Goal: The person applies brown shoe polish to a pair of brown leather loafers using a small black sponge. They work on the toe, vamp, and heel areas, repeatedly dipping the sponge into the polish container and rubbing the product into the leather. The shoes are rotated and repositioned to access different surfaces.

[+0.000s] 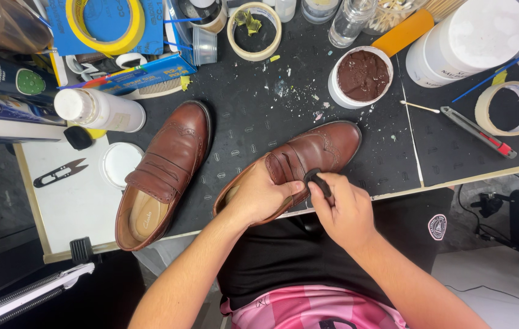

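Two brown leather shoes are seen on the black surface [253, 116]. The nearer shoe [317, 149] lies at the front edge of the surface, toe pointing up and to the right, and is gripped at its heel end by the left hand [258, 195], whose fingers are wrapped around the opening and clamped on the leather. The right hand [344, 210] is held just beside it, its fingers pinched together on a small dark applicator [317, 181] that is pressed against the side of the shoe near the strap. The second shoe [162, 173] is laid well to the left, untouched, its toe pointing away. An open white tub of brown paste [363, 76] stands behind the held shoe. A utility knife [477, 131] and a roll of masking tape [509, 108] are seen at the right, and small black snips [59, 172] at the left.
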